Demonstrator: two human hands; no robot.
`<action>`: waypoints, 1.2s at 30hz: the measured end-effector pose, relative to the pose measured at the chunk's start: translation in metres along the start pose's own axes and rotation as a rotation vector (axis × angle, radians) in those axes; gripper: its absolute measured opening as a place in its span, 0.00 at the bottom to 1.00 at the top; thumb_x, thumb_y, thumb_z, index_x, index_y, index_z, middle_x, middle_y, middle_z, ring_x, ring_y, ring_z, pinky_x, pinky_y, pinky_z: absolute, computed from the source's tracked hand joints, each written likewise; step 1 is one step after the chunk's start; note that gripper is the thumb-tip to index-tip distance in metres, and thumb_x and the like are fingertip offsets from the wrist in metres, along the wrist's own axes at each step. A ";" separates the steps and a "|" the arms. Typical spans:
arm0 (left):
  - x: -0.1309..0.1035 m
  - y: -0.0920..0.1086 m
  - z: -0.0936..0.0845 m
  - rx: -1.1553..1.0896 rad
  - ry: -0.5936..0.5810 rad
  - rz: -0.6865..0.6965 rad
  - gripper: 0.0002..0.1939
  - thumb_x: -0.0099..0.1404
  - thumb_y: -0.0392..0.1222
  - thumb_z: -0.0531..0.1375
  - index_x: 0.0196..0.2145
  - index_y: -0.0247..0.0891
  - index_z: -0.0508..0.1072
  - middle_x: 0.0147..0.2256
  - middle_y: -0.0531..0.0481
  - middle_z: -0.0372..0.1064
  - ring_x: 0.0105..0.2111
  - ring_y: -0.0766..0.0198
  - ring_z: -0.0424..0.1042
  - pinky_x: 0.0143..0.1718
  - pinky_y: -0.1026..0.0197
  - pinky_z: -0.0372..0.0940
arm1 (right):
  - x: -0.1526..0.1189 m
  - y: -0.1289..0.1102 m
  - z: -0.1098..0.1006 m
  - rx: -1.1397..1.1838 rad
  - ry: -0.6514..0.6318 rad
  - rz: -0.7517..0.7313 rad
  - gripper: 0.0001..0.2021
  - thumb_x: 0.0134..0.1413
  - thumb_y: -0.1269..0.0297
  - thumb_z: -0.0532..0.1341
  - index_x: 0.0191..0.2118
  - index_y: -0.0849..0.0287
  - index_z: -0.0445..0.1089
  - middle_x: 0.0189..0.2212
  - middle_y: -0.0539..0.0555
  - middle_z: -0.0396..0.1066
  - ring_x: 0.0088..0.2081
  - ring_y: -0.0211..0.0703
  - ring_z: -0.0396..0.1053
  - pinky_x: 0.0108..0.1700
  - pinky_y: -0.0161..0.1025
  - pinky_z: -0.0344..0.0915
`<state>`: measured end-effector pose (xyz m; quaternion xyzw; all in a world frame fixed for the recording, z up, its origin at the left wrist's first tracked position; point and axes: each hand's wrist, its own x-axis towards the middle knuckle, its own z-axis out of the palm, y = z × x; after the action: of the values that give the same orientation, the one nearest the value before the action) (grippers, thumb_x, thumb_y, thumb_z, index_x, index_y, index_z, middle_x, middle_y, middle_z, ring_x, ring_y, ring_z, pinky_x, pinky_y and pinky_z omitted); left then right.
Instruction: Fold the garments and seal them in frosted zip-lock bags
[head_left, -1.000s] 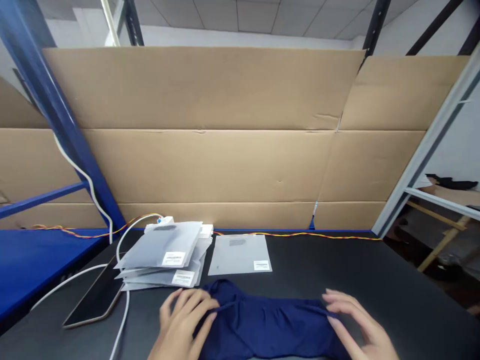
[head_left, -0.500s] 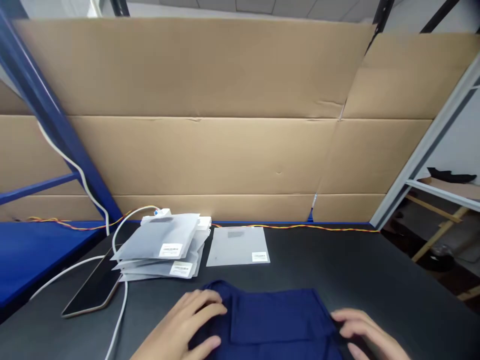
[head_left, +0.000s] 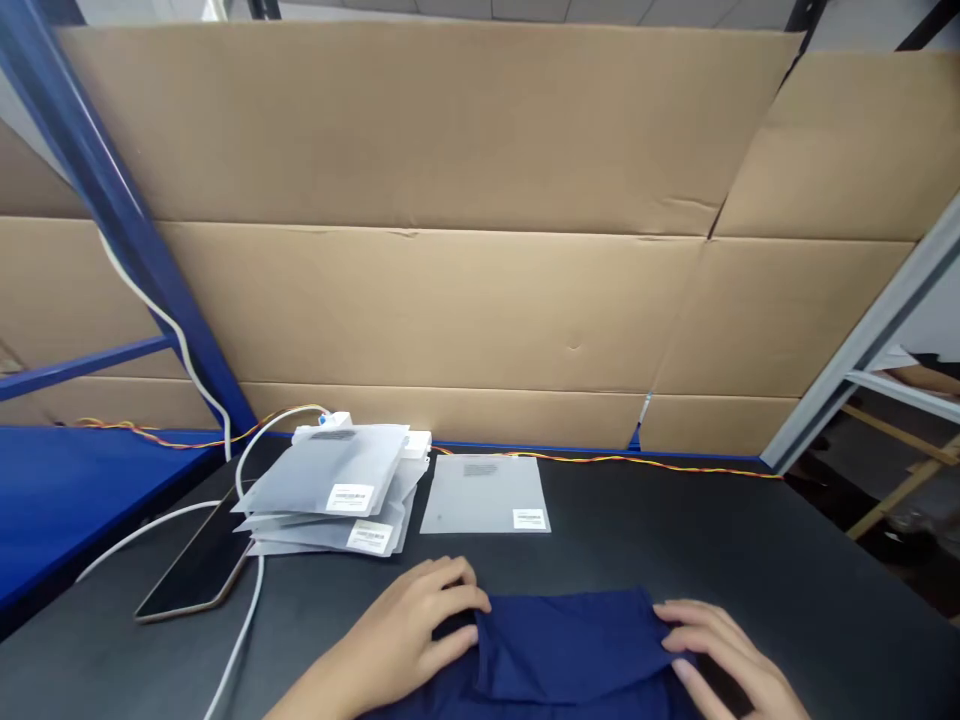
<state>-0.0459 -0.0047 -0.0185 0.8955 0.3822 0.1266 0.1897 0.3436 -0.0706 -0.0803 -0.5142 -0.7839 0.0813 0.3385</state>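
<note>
A dark navy folded piece of cloth, possibly a garment, lies at the near edge of the view, its lower part cut off by the frame. On its left side, my left hand pinches the edge of the upper folded layer between thumb and fingers. My right hand holds the right edge of the same layer, fingers above and thumb below. Slight creases run across the layer between both hands. Beyond the cloth, a flat translucent bag with a white label rests on the table.
To the left, a stack of translucent labelled bags sits beside a dark phone and a white cable. Cardboard panels stand behind the black table. A blue post rises at left, a grey post at right.
My left hand has moved right and taken the layer's left edge. My right hand has come in from beside the cloth onto its right edge. The layer's lower edge now slants and creases.
</note>
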 end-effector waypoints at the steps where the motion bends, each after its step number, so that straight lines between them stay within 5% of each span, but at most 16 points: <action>1: 0.006 -0.003 -0.004 -0.024 0.005 -0.002 0.10 0.68 0.36 0.58 0.45 0.48 0.74 0.43 0.53 0.69 0.41 0.60 0.69 0.45 0.61 0.61 | 0.009 0.000 -0.003 0.020 0.003 0.008 0.06 0.62 0.60 0.60 0.42 0.50 0.72 0.49 0.57 0.74 0.52 0.52 0.72 0.52 0.44 0.71; 5: 0.041 -0.026 -0.014 -0.105 0.006 -0.045 0.07 0.69 0.40 0.57 0.36 0.43 0.75 0.38 0.52 0.70 0.37 0.61 0.71 0.40 0.63 0.63 | 0.074 0.010 -0.006 0.116 -0.059 0.056 0.07 0.65 0.59 0.56 0.41 0.52 0.71 0.45 0.56 0.73 0.48 0.49 0.71 0.52 0.44 0.67; 10: 0.067 -0.054 -0.012 -0.118 0.071 -0.112 0.10 0.68 0.38 0.54 0.34 0.40 0.75 0.34 0.51 0.70 0.32 0.62 0.69 0.35 0.64 0.62 | 0.139 0.036 0.024 0.033 -0.176 0.066 0.11 0.64 0.59 0.54 0.32 0.55 0.68 0.31 0.52 0.69 0.33 0.44 0.68 0.39 0.40 0.66; 14: 0.059 -0.061 -0.007 -0.148 0.114 -0.117 0.14 0.73 0.45 0.51 0.35 0.41 0.74 0.34 0.52 0.71 0.34 0.62 0.69 0.39 0.63 0.61 | 0.134 0.051 0.039 0.036 -0.220 0.111 0.10 0.64 0.59 0.54 0.33 0.55 0.68 0.27 0.48 0.63 0.28 0.40 0.63 0.32 0.37 0.60; 25: 0.057 -0.063 -0.008 -0.196 0.103 -0.160 0.18 0.76 0.49 0.48 0.37 0.42 0.74 0.36 0.52 0.73 0.38 0.60 0.69 0.44 0.61 0.60 | 0.133 0.062 0.030 0.299 -0.238 0.220 0.16 0.65 0.51 0.54 0.34 0.56 0.70 0.27 0.48 0.65 0.29 0.40 0.61 0.32 0.35 0.58; 36: 0.053 -0.066 -0.006 -0.185 0.144 -0.168 0.19 0.75 0.53 0.48 0.35 0.42 0.73 0.35 0.52 0.73 0.38 0.59 0.69 0.43 0.60 0.61 | 0.138 0.070 0.038 0.283 -0.034 0.250 0.18 0.64 0.49 0.54 0.32 0.58 0.69 0.24 0.48 0.63 0.28 0.40 0.60 0.32 0.35 0.59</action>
<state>-0.0542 0.0773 -0.0374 0.8276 0.4552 0.2090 0.2534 0.3391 0.0882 -0.0808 -0.5534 -0.7001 0.2408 0.3816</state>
